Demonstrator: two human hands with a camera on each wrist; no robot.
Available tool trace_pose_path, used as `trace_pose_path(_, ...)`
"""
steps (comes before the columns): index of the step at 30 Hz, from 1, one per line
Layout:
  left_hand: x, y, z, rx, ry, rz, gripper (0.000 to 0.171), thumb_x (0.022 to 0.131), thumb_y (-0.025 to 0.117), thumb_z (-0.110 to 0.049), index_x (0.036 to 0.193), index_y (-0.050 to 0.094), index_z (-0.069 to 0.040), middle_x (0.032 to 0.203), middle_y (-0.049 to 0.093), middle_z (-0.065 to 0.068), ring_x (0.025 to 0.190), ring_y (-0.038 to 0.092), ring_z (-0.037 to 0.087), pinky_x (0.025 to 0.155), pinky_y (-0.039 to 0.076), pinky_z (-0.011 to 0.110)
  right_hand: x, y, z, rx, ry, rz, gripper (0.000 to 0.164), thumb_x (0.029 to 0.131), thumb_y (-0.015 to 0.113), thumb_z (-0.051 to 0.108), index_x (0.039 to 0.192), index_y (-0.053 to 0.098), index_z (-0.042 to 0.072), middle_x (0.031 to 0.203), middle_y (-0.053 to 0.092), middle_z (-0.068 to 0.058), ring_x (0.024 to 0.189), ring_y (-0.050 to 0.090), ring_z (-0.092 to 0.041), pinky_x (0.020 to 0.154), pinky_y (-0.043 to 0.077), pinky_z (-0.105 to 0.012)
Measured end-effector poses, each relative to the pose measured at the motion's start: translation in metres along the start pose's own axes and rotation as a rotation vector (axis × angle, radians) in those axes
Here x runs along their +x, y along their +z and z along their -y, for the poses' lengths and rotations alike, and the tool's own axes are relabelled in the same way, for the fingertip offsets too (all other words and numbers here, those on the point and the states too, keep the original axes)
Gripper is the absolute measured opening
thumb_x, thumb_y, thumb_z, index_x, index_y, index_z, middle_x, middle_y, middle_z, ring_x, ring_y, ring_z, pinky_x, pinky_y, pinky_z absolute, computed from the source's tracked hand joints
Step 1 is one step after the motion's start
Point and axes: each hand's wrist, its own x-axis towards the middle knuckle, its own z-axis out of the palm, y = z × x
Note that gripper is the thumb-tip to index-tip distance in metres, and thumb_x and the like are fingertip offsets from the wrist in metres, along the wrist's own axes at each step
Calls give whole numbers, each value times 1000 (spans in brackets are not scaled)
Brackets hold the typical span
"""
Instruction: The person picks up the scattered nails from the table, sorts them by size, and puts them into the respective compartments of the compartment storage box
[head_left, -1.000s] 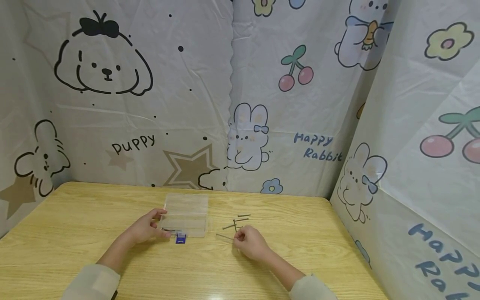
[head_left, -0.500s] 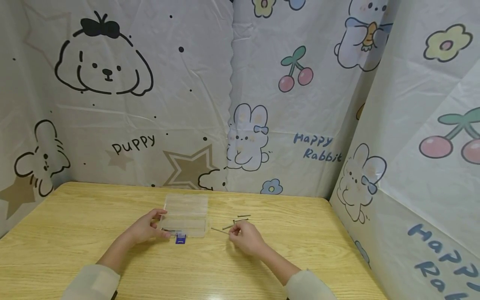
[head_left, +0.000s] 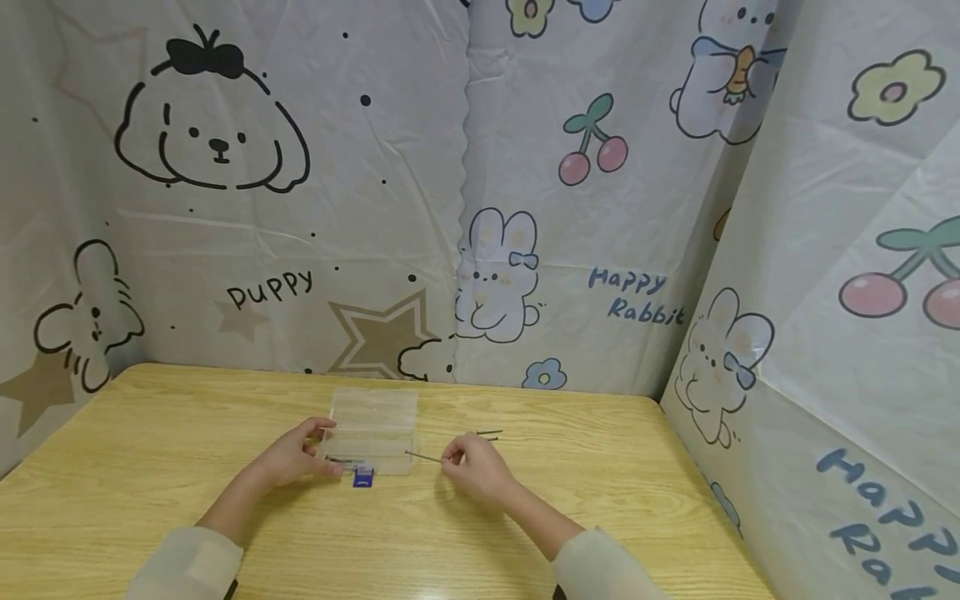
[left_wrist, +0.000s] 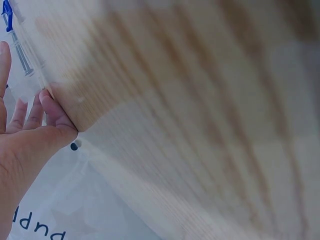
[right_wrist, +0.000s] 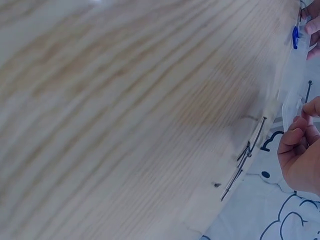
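A clear plastic box (head_left: 390, 463) with its lid raised lies on the table in the head view, a blue latch (head_left: 363, 477) at its front. My left hand (head_left: 288, 457) holds the box's left side, thumb near the front and fingers farther back. Nails (left_wrist: 22, 57) lie inside at the front left. My right hand (head_left: 477, 475) pinches a long thin nail (head_left: 424, 456) by one end, and the other end points left over the box's right edge. In the right wrist view, the held nail's head (right_wrist: 310, 82) shows beyond the fingertips.
Several loose nails (right_wrist: 245, 152) lie on the wooden table (head_left: 600, 492), right of the box; in the head view my right hand partly covers them. A printed cloth (head_left: 375, 208) hangs behind the table and along its sides.
My right hand has moved left with the nail, bringing the nail's far end from the table to the box's right edge. My left hand and the box stay in place.
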Motion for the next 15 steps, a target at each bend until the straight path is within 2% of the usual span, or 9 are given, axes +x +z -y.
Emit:
trace_pose_path(6,0,1,0,-3,10,3,85,74,79,-29,139,33,1,138,34,34,117,43,48,95,41,56,6,6,8,1,2,15,8,87,59,15,84,66,11,81,54,4,73,45,-6,64,40,-21)
trace_pose_path(15,1,1,2,-13,4,-2,84,74,79,-28,138,33,1,138,33,33,116,44,47,94,41,56,17,12,20,-3,-11,24,7,86,60,14,84,66,11,80,54,5,67,44,-5,61,39,-19)
